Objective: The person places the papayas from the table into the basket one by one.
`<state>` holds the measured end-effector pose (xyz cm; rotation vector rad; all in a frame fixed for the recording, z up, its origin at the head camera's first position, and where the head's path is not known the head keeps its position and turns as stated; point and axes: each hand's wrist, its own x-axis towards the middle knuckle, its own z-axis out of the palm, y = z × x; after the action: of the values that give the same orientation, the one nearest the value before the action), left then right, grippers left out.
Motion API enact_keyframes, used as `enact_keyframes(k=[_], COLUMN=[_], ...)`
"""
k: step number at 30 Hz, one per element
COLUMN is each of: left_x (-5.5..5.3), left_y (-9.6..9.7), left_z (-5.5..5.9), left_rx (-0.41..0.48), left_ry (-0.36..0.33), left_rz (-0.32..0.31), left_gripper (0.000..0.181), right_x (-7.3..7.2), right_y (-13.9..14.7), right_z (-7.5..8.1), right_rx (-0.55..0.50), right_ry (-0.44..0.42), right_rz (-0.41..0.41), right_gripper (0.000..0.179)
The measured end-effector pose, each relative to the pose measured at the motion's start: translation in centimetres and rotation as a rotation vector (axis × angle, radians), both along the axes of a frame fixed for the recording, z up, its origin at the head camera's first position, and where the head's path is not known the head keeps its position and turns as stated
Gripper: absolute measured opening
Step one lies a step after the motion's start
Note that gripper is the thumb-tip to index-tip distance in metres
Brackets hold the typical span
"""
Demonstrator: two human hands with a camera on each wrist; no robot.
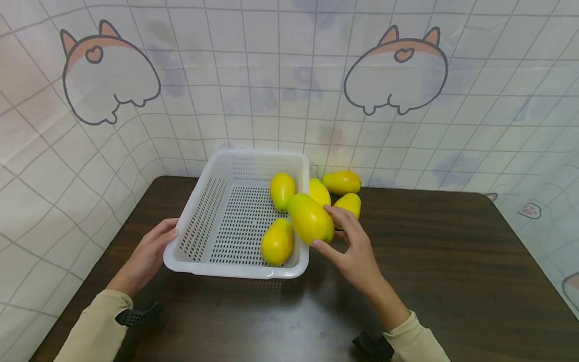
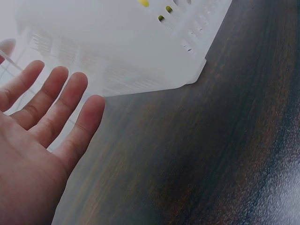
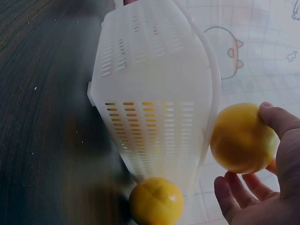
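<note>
A white perforated plastic basket (image 1: 239,271) stands on the dark table, two yellow mangoes inside: one mango (image 1: 282,192) at the back right, another mango (image 1: 277,242) at the front right. My left hand (image 1: 147,259) holds its left rim, thumb at the edge; the fingers (image 2: 77,101) extend along the outside in the left wrist view. Over the right rim, my right hand (image 1: 350,249) grips a large yellow-green mango (image 1: 310,218) between thumb and fingers. In the right wrist view, this held mango (image 3: 243,138) is beside the basket's upper edge.
Right of the basket lie more mangoes: one mango (image 1: 342,182) at the back, one mango (image 1: 350,203) nearer, and a mango (image 1: 319,191) partly hidden by the held one. A tiled-pattern sheet (image 1: 271,75) rises behind the wooden table (image 1: 434,261).
</note>
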<state>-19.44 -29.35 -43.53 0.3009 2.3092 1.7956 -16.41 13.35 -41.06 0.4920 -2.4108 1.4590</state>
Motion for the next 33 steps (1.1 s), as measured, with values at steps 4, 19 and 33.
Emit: enact_keyframes(k=[4,19,33], left_x=[0.03,-0.09,-0.02], left_y=[-0.03,-0.13,-0.03], left_z=[-0.01,-0.11,-0.10], left_rx=[-0.004,0.005,0.002], left_ry=[0.001,-0.008,-0.004], left_rz=[0.003,0.000,0.006], left_gripper=[0.041,0.041,0.040], right_x=[-0.06,-0.07,-0.13], right_y=[0.01,-0.15,-0.26], right_z=[0.01,-0.09,0.00], right_rx=[-0.008,-0.105,-0.107], right_ry=[0.002,-0.057,0.008], right_rz=[0.000,0.010,0.055], right_gripper=[0.066,0.047,0.037])
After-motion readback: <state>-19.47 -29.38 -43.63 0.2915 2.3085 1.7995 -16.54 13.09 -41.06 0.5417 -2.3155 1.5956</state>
